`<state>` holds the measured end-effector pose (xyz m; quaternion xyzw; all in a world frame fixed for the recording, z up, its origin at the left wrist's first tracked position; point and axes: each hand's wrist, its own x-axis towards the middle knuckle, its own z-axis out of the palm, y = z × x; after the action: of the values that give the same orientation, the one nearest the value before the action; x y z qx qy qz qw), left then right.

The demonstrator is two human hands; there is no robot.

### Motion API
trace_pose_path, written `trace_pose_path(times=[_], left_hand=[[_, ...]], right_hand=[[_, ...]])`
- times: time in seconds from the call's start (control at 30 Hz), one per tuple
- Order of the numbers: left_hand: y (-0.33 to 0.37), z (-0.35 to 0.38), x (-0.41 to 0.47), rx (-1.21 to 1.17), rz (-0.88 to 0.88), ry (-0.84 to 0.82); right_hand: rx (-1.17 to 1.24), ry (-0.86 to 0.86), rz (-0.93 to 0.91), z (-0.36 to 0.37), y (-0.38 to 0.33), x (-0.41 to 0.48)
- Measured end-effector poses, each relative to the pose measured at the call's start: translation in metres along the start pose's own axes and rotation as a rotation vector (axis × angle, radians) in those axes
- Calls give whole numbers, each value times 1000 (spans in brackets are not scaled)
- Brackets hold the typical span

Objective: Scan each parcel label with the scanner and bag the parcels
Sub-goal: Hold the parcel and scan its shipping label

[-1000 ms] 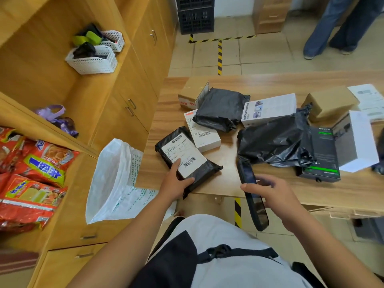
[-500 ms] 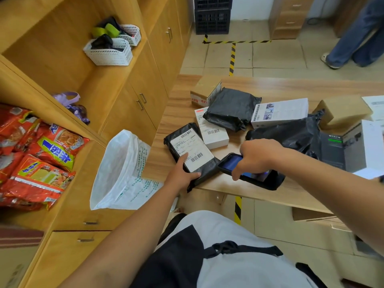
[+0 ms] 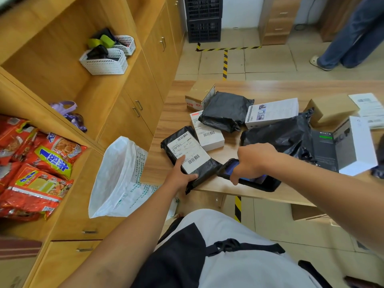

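A black parcel [image 3: 199,169] with a white barcode label [image 3: 188,151] lies at the near left corner of the wooden table [image 3: 172,113]. My left hand [image 3: 179,175] grips its near edge, thumb on the label. My right hand [image 3: 252,161] holds the black handheld scanner [image 3: 261,181] flat just above the table edge, its front end pointing at the parcel. A white woven bag [image 3: 116,179] stands open to the left of the table. Other parcels lie behind: a white box [image 3: 207,134], a black pouch [image 3: 225,111], a brown carton [image 3: 198,94].
A large black plastic bag [image 3: 278,138], a white printed box [image 3: 272,112], a brown box [image 3: 330,110] and a black-and-white box [image 3: 349,146] crowd the table's right. Shelves at left hold snack packets [image 3: 35,169] and white baskets [image 3: 104,63]. A person's legs [image 3: 351,38] stand beyond.
My right hand swung the scanner from pointing down below the table edge up to lie flat beside the black parcel. The left hand stayed on the parcel.
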<state>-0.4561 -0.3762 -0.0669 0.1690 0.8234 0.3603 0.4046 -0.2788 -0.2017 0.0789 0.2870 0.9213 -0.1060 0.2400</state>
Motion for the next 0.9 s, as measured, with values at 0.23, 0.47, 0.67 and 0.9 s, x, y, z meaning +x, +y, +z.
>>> trace_pose_path(times=[0.23, 0.47, 0.67, 0.9], left_hand=[[6, -19, 5, 123, -75, -123], [19, -43, 9, 418, -102, -239], [43, 1, 5, 369, -49, 300], [63, 67, -1, 698, -86, 335]], right_hand=[[172, -33, 60, 10, 19, -10], [727, -116, 53, 36, 28, -26], [1331, 101, 131, 77, 17, -53], [1715, 369, 319, 106, 19, -81]])
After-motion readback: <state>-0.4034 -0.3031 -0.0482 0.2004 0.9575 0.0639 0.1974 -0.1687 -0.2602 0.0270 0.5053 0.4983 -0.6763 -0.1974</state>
